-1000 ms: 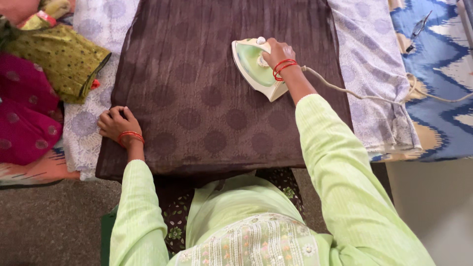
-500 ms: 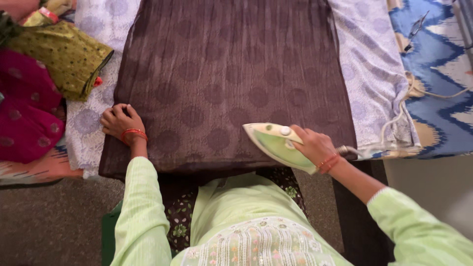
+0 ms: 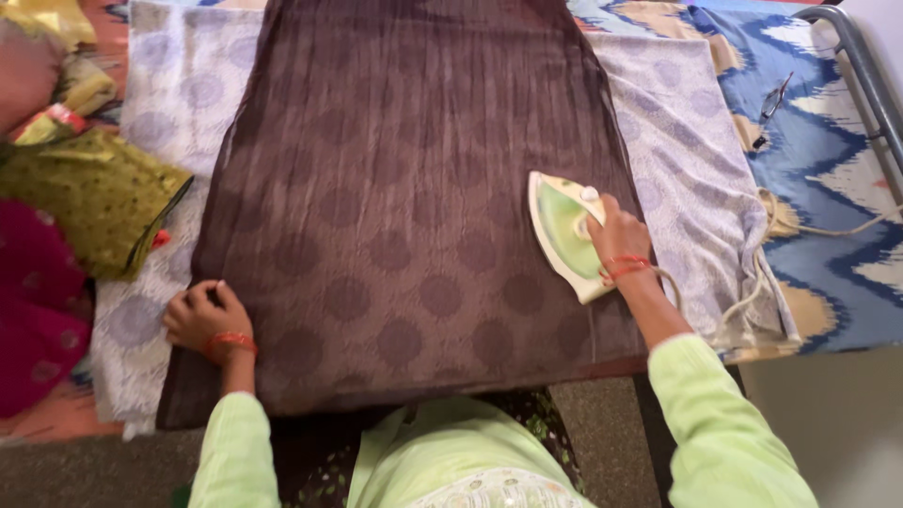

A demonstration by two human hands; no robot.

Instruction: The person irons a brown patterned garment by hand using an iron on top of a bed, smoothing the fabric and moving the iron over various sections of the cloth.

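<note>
The right hand (image 3: pixel 616 235) has its fingers wrapped around the handle of a green and white electric iron (image 3: pixel 564 230), which rests soleplate-down on the brown patterned cloth (image 3: pixel 404 207) at about 3 o'clock, near the cloth's right edge. The iron's pale cord (image 3: pixel 762 273) trails off toward 3 o'clock over a lilac printed sheet (image 3: pixel 696 179). The left hand (image 3: pixel 202 315) lies at 8 o'clock, fingers curled narrow and pressing the cloth's left edge flat, holding nothing. At 9 o'clock, well apart from both hands, sit an olive-green folded garment (image 3: pixel 89 193) and a magenta one (image 3: pixel 38 301).
</note>
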